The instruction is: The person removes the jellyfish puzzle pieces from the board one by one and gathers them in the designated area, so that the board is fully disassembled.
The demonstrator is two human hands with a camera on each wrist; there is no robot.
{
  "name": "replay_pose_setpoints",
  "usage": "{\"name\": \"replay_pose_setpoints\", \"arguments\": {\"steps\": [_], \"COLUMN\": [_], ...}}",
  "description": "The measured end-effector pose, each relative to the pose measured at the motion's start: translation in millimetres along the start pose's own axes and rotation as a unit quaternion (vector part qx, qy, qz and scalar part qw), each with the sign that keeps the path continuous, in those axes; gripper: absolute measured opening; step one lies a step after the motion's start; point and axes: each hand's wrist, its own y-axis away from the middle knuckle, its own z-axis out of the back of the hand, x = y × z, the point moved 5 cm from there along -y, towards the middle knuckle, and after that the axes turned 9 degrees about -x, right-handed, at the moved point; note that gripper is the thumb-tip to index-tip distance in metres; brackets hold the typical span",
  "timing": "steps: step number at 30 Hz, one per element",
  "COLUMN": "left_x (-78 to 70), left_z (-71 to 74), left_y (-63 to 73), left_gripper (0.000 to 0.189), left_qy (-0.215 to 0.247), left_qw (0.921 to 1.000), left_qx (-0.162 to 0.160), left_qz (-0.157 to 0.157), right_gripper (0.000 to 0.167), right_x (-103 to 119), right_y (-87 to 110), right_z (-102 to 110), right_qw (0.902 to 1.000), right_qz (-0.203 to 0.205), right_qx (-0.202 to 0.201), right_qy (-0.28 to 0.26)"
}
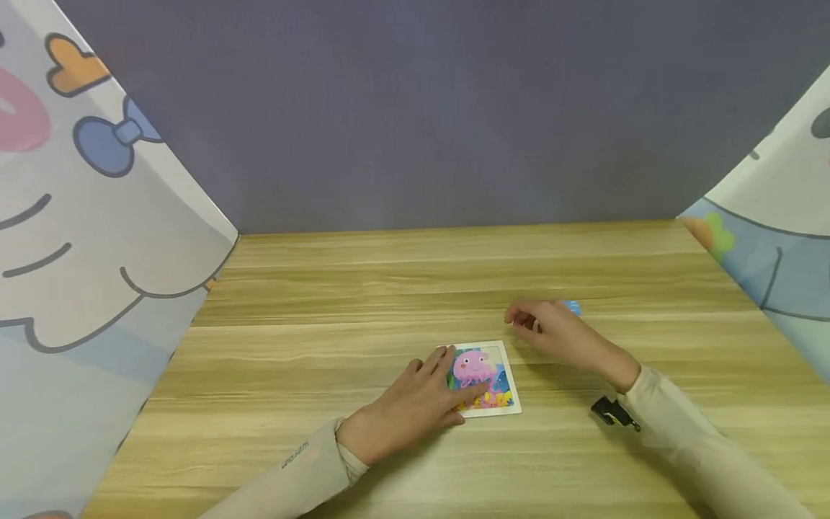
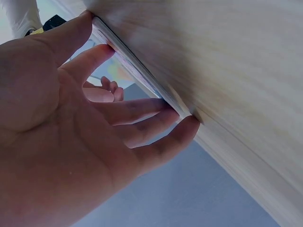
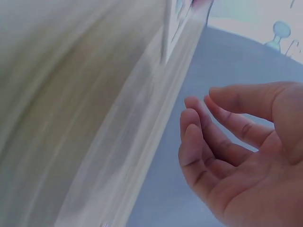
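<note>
A small square jigsaw puzzle [image 1: 476, 369] in a white frame lies on the wooden table, showing a pink jellyfish over blue water and yellow plants. Its upper right corner is a pale patch without picture. My left hand [image 1: 415, 396] rests on the puzzle's left side, the index finger stretched across the picture and the thumb at the near edge. In the left wrist view the fingertips [image 2: 163, 105] touch the frame. Over the table, right of the puzzle, my right hand [image 1: 558, 330] hangs loosely curled with nothing visible between thumb and fingers. A blue piece [image 1: 573, 307] shows partly behind it.
A small black object [image 1: 614, 413] lies by the right sleeve. The wooden table [image 1: 363, 288] meets a grey back wall [image 1: 415, 115], with cartoon-printed panels on the left [image 1: 117, 238] and right [image 1: 778, 194].
</note>
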Motion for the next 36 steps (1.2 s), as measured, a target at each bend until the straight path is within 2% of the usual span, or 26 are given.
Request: {"name": "replay_pose_setpoints", "arguments": {"steps": [4,7,11,17,26,33,36], "left_x": [0.5,1.2,1.2,1.1,-1.6,-3.3,-3.7], "left_z": [1.5,1.4,-0.6,-3.1,-2.1,-2.6,-2.5], "left_y": [-1.0,-1.9,-1.3,0.5,-1.2,-0.6,-0.4], "left_gripper": [0.055,0.055,0.055,0.054,0.054,0.053,0.052], "left_qy": [-0.009,-0.008,0.006,0.01,0.004,-0.006,-0.009], "left_qw": [0.9999,0.9999,1.0,0.9999,0.9999,0.9999,0.9999], "left_qx": [-0.014,-0.014,-0.006,-0.005,-0.013,0.01,0.008], "left_qz": [-0.002,-0.002,0.0,-0.001,-0.006,0.003,0.005], "right_gripper": [0.01,0.012,0.014,0.016,0.019,0.018,0.018], "right_x": [17.3,24.5,28.6,31.1,31.4,34.8,35.9], "right_y": [-2.3,-2.1,0.3,3.9,7.5,8.0,7.8], "right_z": [-16.0,-26.5,-36.2,-44.7,-47.0,-46.5,-45.9], "right_qw": [0.9989,0.9973,0.9963,0.9961,0.9965,0.9971,0.9972], "right_qz": [0.022,0.037,0.042,0.036,0.035,0.043,0.046], "right_qx": [0.037,0.062,0.074,0.076,0.075,0.063,0.058], "right_qy": [-0.017,-0.015,-0.014,-0.026,-0.012,0.008,0.015]}}
